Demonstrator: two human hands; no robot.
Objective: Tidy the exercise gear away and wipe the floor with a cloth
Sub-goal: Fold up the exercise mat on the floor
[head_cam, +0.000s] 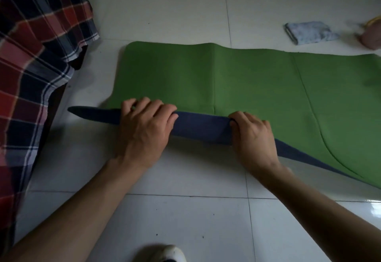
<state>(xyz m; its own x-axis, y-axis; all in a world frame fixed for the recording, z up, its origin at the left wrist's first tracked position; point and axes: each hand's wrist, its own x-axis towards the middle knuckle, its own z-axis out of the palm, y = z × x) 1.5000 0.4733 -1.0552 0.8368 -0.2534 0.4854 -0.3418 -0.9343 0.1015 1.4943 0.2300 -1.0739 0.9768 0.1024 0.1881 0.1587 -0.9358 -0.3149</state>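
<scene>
A green exercise mat with a dark blue underside lies spread on the white tiled floor. Its near edge is turned over into a narrow blue roll running from left to right. My left hand presses down on the roll's left part, fingers curled over it. My right hand grips the roll further right, fingers tucked over the fold. A folded pale blue cloth lies on the floor beyond the mat at the far right.
A bed draped with a red, navy and white plaid sheet fills the left side. A pinkish object with a yellow band sits at the right edge, blurred. My white shoe tip shows at the bottom.
</scene>
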